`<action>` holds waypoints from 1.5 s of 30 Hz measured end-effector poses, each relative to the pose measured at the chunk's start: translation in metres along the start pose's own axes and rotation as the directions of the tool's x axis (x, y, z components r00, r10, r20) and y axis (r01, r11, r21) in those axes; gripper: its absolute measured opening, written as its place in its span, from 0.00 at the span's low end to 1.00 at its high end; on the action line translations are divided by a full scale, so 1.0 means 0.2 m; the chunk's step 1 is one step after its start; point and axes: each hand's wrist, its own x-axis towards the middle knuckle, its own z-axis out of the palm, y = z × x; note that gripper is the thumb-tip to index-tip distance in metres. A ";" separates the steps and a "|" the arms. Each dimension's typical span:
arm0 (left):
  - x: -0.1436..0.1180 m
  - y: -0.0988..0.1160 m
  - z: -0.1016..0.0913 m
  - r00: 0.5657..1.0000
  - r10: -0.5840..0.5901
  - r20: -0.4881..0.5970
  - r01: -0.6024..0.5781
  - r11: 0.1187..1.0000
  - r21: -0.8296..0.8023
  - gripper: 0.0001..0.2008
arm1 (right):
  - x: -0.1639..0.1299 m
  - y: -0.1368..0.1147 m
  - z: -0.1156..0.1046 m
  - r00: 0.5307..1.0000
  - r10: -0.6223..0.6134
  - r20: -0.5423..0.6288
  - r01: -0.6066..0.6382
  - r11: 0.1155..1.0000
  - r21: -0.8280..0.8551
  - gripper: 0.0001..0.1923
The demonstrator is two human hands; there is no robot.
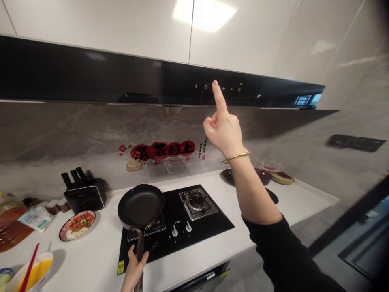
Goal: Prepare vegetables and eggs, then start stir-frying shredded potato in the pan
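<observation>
The right hand (224, 132) is bare, with a thin gold bangle (235, 157) at the wrist and a black sleeve (285, 259) pushed up the forearm. The left hand (133, 271) is bare.

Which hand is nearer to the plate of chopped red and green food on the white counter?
Left. The left hand grips the black frying pan's handle, right of the plate. The right hand is raised, touching the black range hood.

Bright ceiling light glares off the white cabinets (206, 16). The hood (121, 77) stays dark. Edges bend with wide-angle distortion; focus is sharp.
</observation>
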 end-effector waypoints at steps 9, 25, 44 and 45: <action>-0.12 0.06 0.00 0.991 -0.126 0.040 0.131 0.976 -0.173 0.48 | 0.01 -0.01 0.06 0.997 0.033 -0.069 -0.030 0.999 0.040 0.42; -0.26 0.34 0.06 0.796 0.577 -0.184 -0.536 0.812 0.232 0.27 | -0.15 0.01 0.04 0.992 0.115 0.049 -0.122 0.976 0.181 0.37; -1.23 0.50 1.85 0.454 0.484 0.748 -0.505 0.832 -0.231 0.17 | -2.24 0.78 -1.39 0.388 0.866 0.316 -0.918 0.395 0.044 0.12; -1.31 0.51 2.01 0.429 0.474 0.769 -0.491 0.837 -0.242 0.17 | -2.32 0.85 -1.55 0.346 0.899 0.268 -0.935 0.355 0.017 0.12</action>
